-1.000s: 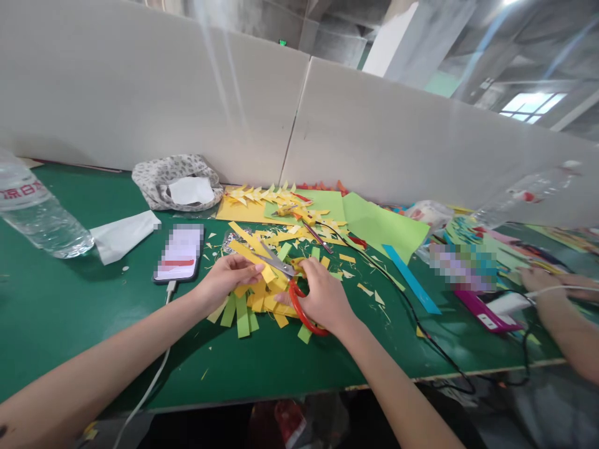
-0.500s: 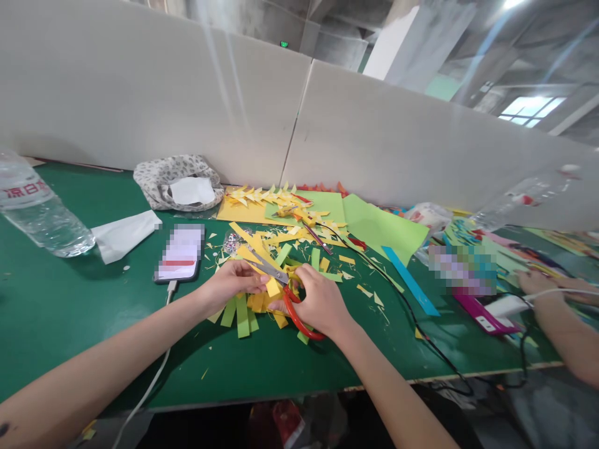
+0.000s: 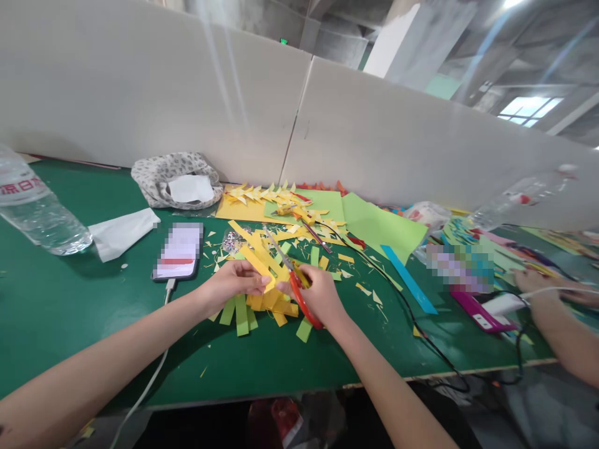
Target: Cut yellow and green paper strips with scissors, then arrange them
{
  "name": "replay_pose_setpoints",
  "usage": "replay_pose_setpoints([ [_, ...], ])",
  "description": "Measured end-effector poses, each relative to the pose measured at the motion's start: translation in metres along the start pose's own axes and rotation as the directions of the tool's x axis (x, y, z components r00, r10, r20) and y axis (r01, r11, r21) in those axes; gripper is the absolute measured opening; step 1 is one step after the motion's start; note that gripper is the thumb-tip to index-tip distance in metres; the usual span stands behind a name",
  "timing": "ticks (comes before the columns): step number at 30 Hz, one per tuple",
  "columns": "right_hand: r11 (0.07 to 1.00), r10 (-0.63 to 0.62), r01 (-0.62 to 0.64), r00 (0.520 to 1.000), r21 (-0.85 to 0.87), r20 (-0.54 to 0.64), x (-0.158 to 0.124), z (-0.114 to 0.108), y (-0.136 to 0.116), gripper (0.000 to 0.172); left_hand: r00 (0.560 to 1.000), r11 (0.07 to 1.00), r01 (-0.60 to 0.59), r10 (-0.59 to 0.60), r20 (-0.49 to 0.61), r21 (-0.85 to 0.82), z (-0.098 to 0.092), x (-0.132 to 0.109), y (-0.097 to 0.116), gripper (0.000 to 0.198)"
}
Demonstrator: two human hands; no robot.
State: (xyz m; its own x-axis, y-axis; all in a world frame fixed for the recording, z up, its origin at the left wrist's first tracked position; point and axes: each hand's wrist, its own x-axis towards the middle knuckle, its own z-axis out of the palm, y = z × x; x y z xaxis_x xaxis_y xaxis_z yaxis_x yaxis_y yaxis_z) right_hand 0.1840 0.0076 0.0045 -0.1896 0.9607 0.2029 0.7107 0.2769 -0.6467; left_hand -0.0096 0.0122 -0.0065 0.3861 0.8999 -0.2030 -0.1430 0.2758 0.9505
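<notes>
My left hand (image 3: pixel 233 282) pinches a yellow paper strip (image 3: pixel 257 262) that slants up and to the left above the green table (image 3: pixel 56 305). My right hand (image 3: pixel 319 292) grips red-handled scissors (image 3: pixel 291 274), its fingers through the loops. The blades point up and left, beside the strip. Under both hands lies a heap of cut yellow and green strips (image 3: pixel 255 305).
A phone (image 3: pixel 178 252) on a white cable lies left of my hands. A water bottle (image 3: pixel 35 211) and white paper (image 3: pixel 122 232) are at far left, a patterned pouch (image 3: pixel 175 179) by the white partition. Green sheets (image 3: pixel 379 226), a blue strip (image 3: pixel 408 279) and another person's hand (image 3: pixel 538 282) are to the right.
The scissors swung from lying across the strip to pointing more upright beside it. My left hand lifted the yellow strip slightly. My right hand shifted a little left.
</notes>
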Motion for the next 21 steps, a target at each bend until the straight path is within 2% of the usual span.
replay_pose_setpoints([
  [3,0.947,0.178,-0.19,0.982,0.259,0.069,0.004,-0.001,-0.001,0.039,0.999,0.994,-0.039,0.04,-0.013,0.099,0.0,0.0,0.0,0.023],
  [5,0.852,0.25,-0.292,0.956,0.435,0.153,0.005,-0.002,-0.004,0.038,0.988,0.953,-0.127,0.145,-0.047,0.275,-0.001,-0.001,-0.002,0.024],
  [6,0.798,0.258,-0.322,0.947,0.51,0.194,0.006,-0.002,-0.006,0.038,0.973,0.898,-0.186,0.226,-0.055,0.398,-0.001,-0.001,-0.003,0.021],
  [7,0.747,0.255,-0.342,0.939,0.57,0.229,0.006,-0.001,-0.008,0.038,0.946,0.812,-0.242,0.318,-0.056,0.531,-0.002,-0.002,-0.005,0.016],
  [9,0.679,0.246,-0.372,0.928,0.633,0.281,0.006,0.0,-0.01,0.038,0.865,0.562,-0.344,0.502,0.02,0.752,-0.004,-0.004,-0.007,0.009],
  [11,0.647,0.243,-0.402,0.914,0.648,0.325,0.006,0.001,-0.011,0.039,0.763,0.338,-0.379,0.641,0.084,0.861,-0.006,-0.006,-0.008,0.016],
  [13,0.633,0.231,-0.422,0.903,0.649,0.363,0.004,0.003,-0.011,0.039,0.679,0.216,-0.397,0.723,0.127,0.892,-0.007,-0.007,-0.008,0.019],
  [15,0.64,0.209,-0.421,0.9,0.643,0.381,0.0,0.006,-0.013,0.04,0.637,0.169,-0.427,0.753,0.163,0.888,-0.007,-0.008,-0.007,0.02],
  [18,0.707,0.188,-0.377,0.916,0.599,0.355,-0.005,0.01,-0.016,0.04,0.626,0.159,-0.445,0.759,0.179,0.881,-0.006,-0.008,-0.006,0.019],
  [21,0.775,0.177,-0.311,0.943,0.55,0.283,-0.008,0.01,-0.017,0.038,0.614,0.187,-0.453,0.775,0.153,0.871,-0.003,-0.009,-0.004,0.017],
])
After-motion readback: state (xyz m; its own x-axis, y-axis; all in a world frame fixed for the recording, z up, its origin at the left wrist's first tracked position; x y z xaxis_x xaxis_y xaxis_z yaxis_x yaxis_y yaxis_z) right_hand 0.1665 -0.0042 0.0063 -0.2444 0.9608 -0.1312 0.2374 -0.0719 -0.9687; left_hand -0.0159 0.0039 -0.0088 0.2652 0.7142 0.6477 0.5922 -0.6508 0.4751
